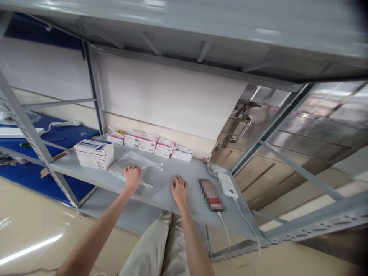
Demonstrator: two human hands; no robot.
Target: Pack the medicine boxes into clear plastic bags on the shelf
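Note:
My left hand lies on a clear plastic bag spread flat on the grey shelf, its fingers slightly bent and resting on the film. My right hand rests palm down on the bare shelf surface to the right of the bag, fingers extended and holding nothing. Left of the bag stands a stack of white boxes with blue-marked tops. Along the back edge is a row of small white and red boxes, several with clear plastic over them.
At the shelf's right lie a phone, its screen pixelated, and a white device, each with a white cable. Metal uprights frame the shelf. A blue surface with a white cable is at the left.

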